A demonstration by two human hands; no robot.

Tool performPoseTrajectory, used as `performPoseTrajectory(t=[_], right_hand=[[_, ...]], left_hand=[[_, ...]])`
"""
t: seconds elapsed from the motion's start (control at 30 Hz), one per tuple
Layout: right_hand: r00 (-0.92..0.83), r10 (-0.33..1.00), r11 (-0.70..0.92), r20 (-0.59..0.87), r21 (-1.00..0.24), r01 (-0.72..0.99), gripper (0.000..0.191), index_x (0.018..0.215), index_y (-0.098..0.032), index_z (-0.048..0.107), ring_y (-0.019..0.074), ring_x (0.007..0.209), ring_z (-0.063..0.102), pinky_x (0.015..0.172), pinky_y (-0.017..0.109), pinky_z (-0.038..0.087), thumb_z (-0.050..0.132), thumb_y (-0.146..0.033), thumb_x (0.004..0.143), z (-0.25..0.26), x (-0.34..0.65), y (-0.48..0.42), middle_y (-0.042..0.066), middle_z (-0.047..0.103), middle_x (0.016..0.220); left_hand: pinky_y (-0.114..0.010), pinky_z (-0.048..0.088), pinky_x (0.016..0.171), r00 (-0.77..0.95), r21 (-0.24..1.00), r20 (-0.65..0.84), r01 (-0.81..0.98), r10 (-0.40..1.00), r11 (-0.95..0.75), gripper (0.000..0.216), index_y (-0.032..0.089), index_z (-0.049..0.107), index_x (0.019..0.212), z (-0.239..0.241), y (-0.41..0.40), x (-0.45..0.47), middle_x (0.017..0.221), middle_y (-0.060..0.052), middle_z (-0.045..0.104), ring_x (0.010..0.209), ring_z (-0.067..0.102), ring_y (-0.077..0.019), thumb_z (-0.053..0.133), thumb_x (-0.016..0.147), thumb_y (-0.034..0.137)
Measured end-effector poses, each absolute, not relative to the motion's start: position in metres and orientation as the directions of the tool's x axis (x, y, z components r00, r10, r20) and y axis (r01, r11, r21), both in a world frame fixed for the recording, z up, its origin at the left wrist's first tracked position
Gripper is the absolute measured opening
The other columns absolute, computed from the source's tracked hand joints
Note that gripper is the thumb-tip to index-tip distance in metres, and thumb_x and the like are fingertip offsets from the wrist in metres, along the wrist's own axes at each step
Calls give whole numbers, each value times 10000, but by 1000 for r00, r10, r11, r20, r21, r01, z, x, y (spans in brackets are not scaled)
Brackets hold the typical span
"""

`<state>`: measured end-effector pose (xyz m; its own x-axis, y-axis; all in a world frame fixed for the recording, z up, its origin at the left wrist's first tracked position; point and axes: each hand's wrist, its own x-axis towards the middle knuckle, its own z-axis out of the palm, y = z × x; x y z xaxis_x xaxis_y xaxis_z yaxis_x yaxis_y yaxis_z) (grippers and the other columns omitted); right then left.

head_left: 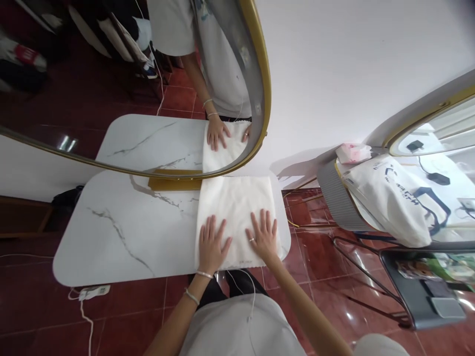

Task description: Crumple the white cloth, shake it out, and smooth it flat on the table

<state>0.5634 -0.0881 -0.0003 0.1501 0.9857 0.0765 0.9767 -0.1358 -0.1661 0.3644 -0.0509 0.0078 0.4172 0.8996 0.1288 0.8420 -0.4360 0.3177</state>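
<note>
A white cloth that looks like a towel [234, 198] lies flat at the right end of a white marble-patterned table [148, 232]. Its near edge reaches the table's front edge, with small grey lettering close to it. My left hand [213, 245] rests palm down on the cloth's left part, fingers spread. On the right part lies my right hand [264, 237], also flat with fingers apart and a ring on one finger. Neither hand grips the cloth.
A gold-framed mirror [266, 99] stands behind the table on a gold base [174, 184], reflecting hands and cloth. To the right are a second table holding a white tote bag [393, 198] and tissue pack [354, 152], and a dark chair [426, 291]. A power strip [94, 291] hangs at front left.
</note>
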Motion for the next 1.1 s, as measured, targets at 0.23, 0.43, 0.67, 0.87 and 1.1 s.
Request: performPoseTrajectory(t=[0.23, 0.43, 0.67, 0.87, 1.1], right_hand=[[102, 988, -78, 117, -193, 978, 633, 1540, -299, 124, 330, 1478, 55, 1144, 581, 158, 394, -418, 980, -4, 544, -86, 92, 22, 1613], [102, 986, -75, 133, -192, 978, 619, 1538, -299, 136, 319, 1480, 50, 1145, 576, 174, 381, -439, 986, -5, 549, -92, 94, 47, 1612], [94, 978, -51, 185, -222, 974, 619, 1535, -309, 138, 334, 1477, 58, 1135, 603, 202, 416, -366, 985, -7, 544, -92, 79, 80, 1610], [-98, 987, 127, 128, -242, 962, 644, 1517, -358, 192, 354, 1471, 89, 1145, 620, 165, 472, -463, 947, 4, 540, -94, 41, 120, 1609], [-276, 961, 268, 18, -311, 912, 859, 1524, -369, 134, 440, 1452, 28, 1068, 748, 12, 476, -725, 822, 13, 470, -84, 86, 46, 1613]], left_hand=[[-522, 333, 1101, 183, 422, 180, 873, 966, -244, 437, 208, 592, 1265, 26, -13, 351, 1516, -145, 348, 1390, 327, -334, 520, 889, 419], [-492, 500, 863, -200, 609, 51, 783, 978, 128, 255, 203, 692, 972, 49, 96, 354, 943, -84, 700, 914, 639, -276, 508, 830, 308], [-543, 309, 1089, 48, 472, 239, 867, 970, -159, 404, 213, 598, 1267, 43, 66, 377, 1472, -129, 418, 1356, 379, -326, 409, 909, 218], [-592, 150, 1162, 293, 341, 134, 884, 947, -321, 591, 257, 372, 1459, 6, 60, 385, 1614, -94, 135, 1479, 108, -325, 471, 912, 457], [-580, 141, 1166, 229, 307, 116, 917, 967, -254, 628, 279, 347, 1474, 7, 79, 305, 1621, -93, 85, 1484, 90, -313, 491, 897, 481]])
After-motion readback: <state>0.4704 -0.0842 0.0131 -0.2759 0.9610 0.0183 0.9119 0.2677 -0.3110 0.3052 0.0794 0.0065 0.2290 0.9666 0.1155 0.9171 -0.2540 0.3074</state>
